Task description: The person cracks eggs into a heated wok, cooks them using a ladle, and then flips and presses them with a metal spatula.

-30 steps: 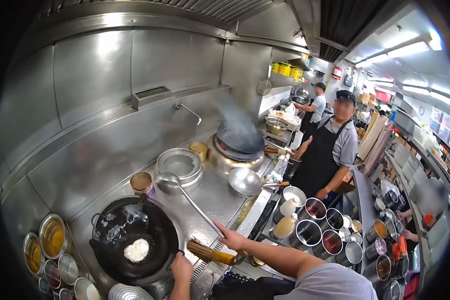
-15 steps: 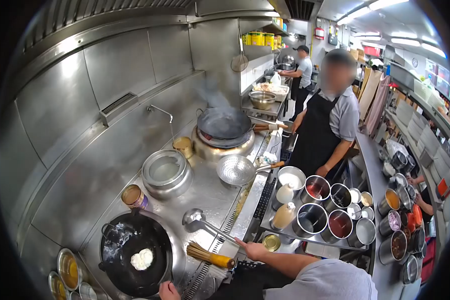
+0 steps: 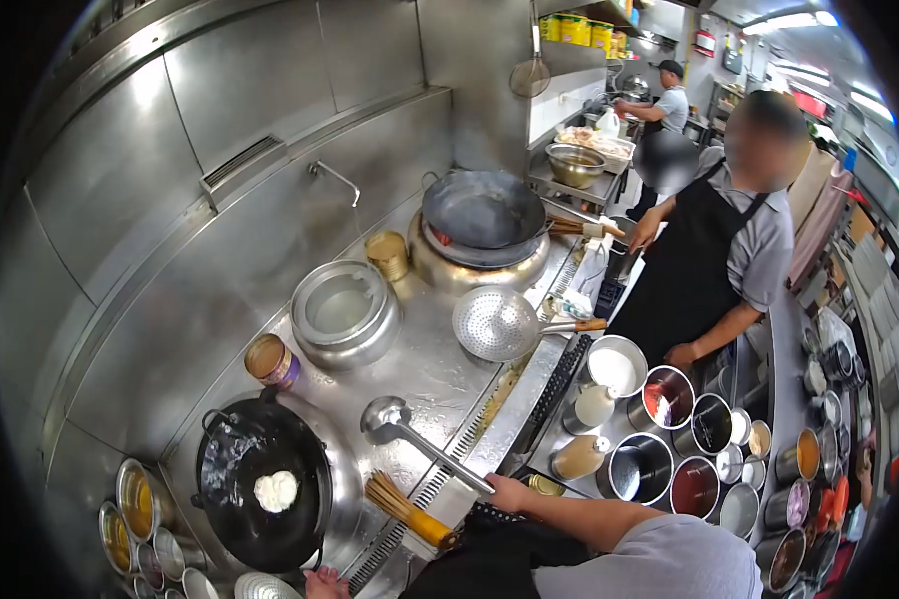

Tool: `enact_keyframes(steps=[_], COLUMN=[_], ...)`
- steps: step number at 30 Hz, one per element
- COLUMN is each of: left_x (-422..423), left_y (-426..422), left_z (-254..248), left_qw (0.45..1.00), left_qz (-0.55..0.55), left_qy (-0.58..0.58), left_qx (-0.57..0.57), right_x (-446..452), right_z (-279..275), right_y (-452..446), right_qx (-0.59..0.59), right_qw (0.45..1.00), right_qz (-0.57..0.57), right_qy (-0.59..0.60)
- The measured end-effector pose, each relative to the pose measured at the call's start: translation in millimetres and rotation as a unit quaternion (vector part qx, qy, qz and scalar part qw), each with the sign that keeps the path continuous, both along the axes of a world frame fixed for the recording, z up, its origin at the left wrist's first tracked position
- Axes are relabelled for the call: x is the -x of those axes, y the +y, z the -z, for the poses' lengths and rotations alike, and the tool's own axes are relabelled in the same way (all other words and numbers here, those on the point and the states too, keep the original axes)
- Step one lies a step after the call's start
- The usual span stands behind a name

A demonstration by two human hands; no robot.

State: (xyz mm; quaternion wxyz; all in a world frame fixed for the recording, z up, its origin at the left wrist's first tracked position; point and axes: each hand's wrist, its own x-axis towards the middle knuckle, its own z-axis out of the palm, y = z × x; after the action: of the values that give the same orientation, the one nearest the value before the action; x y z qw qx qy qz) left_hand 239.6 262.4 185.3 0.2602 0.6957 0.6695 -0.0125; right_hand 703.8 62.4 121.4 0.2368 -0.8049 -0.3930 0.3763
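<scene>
My right hand is closed around the end of a long-handled metal ladle. The ladle's bowl hangs over the steel range, right of the near wok. At the bottom edge, my left hand is wrapped at the near handle of the dark wok, partly cut off by the frame. A white, soft-looking lump lies in the wok, with pale bits and sheen beside it. Just right of the wok rests a bamboo brush with a yellow-wrapped handle.
A second wok sits on the far burner, with a perforated strainer in front. A water pot and tins stand behind. Sauce pots and squeeze bottles fill the right side; a co-worker stands beyond them.
The view has shifted, so most things sit differently in frame. The white lump stays in the wok and the ladle stays in my right hand. The co-worker's far hand has come up near the far wok's handle.
</scene>
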Motion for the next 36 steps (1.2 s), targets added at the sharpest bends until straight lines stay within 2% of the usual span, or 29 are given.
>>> enact_keyframes(steps=[1,2,3,4,5,7,8,9,10,11,12,13,15,16,18,20,22,23,25,26,28,29,30,31,32,34,35,36], left_x=[-12,-9,-7,-1,0,-25,-21,-7,5,18,42,66,90,81,102,123,157,171,176,175,172,185,184,193,188,196,195,193], left_y=[-6,-3,6,11,13,6,1,1,0,-1,2,5,16,21,38,64,82,89,109,115,128,152,160,181,180,197,203,209], left_z=[-20,-2,25,45,45,11,4,16,14,12,23,33,9,-20,-34,-25,-3,0,-23,-36,-63,-39,-50,-28,-51,-36,-27,-18], left_qw=[0.997,0.967,0.847,0.648,0.669,0.622,0.638,0.723,0.748,0.771,0.775,0.778,0.684,0.694,0.735,0.699,0.743,0.840,0.877,0.887,0.900,0.862,0.838,0.882,0.896,0.912,0.904,0.896], left_qz=[0.063,-0.125,-0.304,-0.453,-0.467,-0.540,-0.508,-0.415,-0.384,-0.354,-0.354,-0.354,-0.418,-0.484,-0.496,-0.530,-0.479,-0.406,-0.395,-0.383,-0.362,-0.399,-0.405,-0.367,-0.357,-0.319,-0.325,-0.332], left_qy=[0.014,-0.220,-0.434,-0.608,-0.572,-0.566,-0.578,-0.552,-0.540,-0.528,-0.522,-0.516,-0.597,-0.527,-0.448,-0.458,-0.442,-0.318,-0.239,-0.204,-0.126,-0.268,-0.344,-0.227,-0.199,-0.174,-0.174,-0.175], left_qx=[-0.034,0.009,0.044,0.070,0.077,0.029,0.038,0.009,-0.010,-0.030,-0.041,-0.052,-0.018,-0.083,-0.111,-0.147,-0.154,-0.168,-0.128,-0.156,-0.210,-0.165,-0.124,-0.189,-0.175,-0.189,-0.214,-0.239], right_x=[-2,-2,-2,0,3,-3,0,-4,-9,-13,-18,-24,-13,-6,11,29,41,47,60,74,63,60,64,69,78,108,118,131], right_z=[2,4,6,7,9,-7,-14,1,21,7,-21,-19,-44,-82,-114,-143,-161,-164,-172,-190,-151,-141,-147,-156,-172,-211,-222,-239], right_y=[4,7,9,10,9,17,21,26,30,35,47,54,74,86,103,115,132,142,158,162,178,188,195,199,204,227,237,246], right_qx=[-0.007,-0.013,-0.018,-0.022,-0.054,-0.036,-0.027,-0.083,-0.144,-0.126,-0.102,-0.149,-0.197,-0.191,-0.186,-0.155,-0.110,-0.117,-0.106,-0.064,-0.114,-0.142,-0.171,-0.197,-0.175,-0.132,-0.144,-0.107], right_qw=[1.000,1.000,1.000,0.999,0.998,0.998,0.998,0.993,0.984,0.990,0.994,0.989,0.970,0.949,0.925,0.914,0.928,0.940,0.951,0.964,0.956,0.945,0.928,0.907,0.905,0.898,0.890,0.884], right_qz=[0.007,0.014,0.020,0.026,0.041,0.053,0.047,0.043,0.028,0.029,0.023,0.010,-0.009,-0.012,-0.067,-0.091,-0.092,-0.113,-0.158,-0.159,-0.250,-0.291,-0.331,-0.368,-0.378,-0.398,-0.402,-0.408], right_qy=[0.004,0.010,0.016,0.022,0.018,-0.006,-0.016,-0.065,-0.103,-0.056,-0.012,0.005,0.141,0.250,0.325,0.362,0.344,0.299,0.244,0.204,0.106,0.052,-0.004,-0.059,-0.084,-0.131,-0.159,-0.204])
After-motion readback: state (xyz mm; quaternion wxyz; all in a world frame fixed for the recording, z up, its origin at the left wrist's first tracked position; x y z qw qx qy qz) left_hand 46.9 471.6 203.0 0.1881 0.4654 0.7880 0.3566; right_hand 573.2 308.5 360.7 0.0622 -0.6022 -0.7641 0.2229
